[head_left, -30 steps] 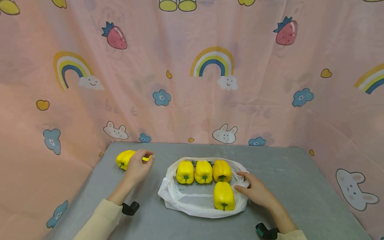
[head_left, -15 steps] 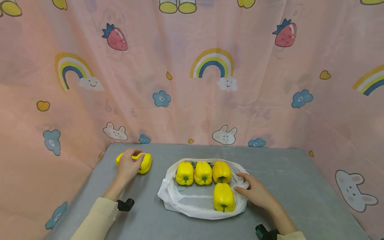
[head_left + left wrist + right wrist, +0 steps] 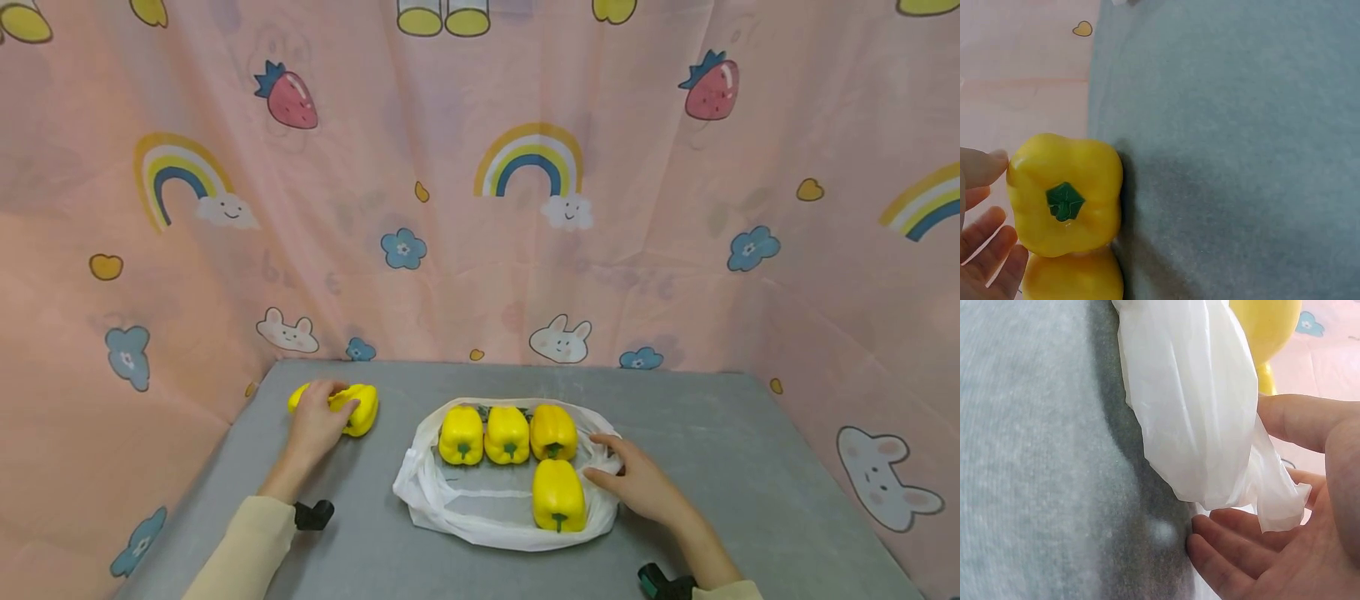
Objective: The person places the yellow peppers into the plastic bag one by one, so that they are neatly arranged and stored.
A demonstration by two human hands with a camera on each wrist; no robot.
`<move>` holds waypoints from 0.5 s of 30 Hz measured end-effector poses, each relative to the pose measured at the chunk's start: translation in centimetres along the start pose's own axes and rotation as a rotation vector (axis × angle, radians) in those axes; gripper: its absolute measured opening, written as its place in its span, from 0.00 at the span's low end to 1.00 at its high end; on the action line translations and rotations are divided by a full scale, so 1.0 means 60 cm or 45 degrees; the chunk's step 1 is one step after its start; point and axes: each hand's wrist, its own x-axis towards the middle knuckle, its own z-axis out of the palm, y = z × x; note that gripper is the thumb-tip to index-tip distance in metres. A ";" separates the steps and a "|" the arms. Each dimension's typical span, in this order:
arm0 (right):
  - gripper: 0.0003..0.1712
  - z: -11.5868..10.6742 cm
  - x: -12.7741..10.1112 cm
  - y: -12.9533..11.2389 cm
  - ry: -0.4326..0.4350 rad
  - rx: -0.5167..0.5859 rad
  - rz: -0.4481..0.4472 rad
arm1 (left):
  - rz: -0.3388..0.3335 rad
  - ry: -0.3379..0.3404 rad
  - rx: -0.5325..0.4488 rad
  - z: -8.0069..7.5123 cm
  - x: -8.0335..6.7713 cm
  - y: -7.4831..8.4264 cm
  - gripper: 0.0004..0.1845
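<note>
Two yellow bell peppers lie side by side at the table's far left, the right pepper [image 3: 363, 409] uncovered and the left pepper [image 3: 298, 397] mostly under my left hand [image 3: 318, 423]. In the left wrist view, one pepper [image 3: 1065, 194] shows its green stem, the other pepper [image 3: 1072, 279] sits below it, and my straight fingers [image 3: 988, 244] touch their side. A white plastic bag [image 3: 450, 510] lies open mid-table with several yellow peppers [image 3: 558, 495] inside. My right hand [image 3: 632, 482] rests on the bag's right rim, and the plastic [image 3: 1191, 406] lies between thumb and relaxed fingers [image 3: 1241, 556].
The grey table [image 3: 750, 467] is walled on three sides by a pink cartoon-print curtain [image 3: 480, 208]. Black wrist-camera mounts show at my left sleeve [image 3: 313, 514] and my right wrist [image 3: 660, 581]. Bare tabletop lies right of the bag and along the front.
My left hand slid left off the right pepper, uncovering it, and now lies on the left pepper. The right hand and the bag stayed put.
</note>
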 end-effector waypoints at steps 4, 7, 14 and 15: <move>0.38 0.000 0.000 -0.001 -0.002 0.007 -0.002 | 0.018 0.001 0.024 0.002 -0.002 -0.003 0.19; 0.38 0.000 0.000 -0.001 -0.001 0.008 -0.005 | -0.017 -0.021 0.017 0.002 -0.002 -0.001 0.20; 0.39 0.001 0.001 0.001 0.002 -0.006 -0.006 | -0.028 -0.111 0.047 0.006 -0.009 0.001 0.26; 0.39 0.001 0.001 0.002 0.002 -0.008 -0.007 | -0.030 -0.126 0.050 0.007 -0.010 0.001 0.27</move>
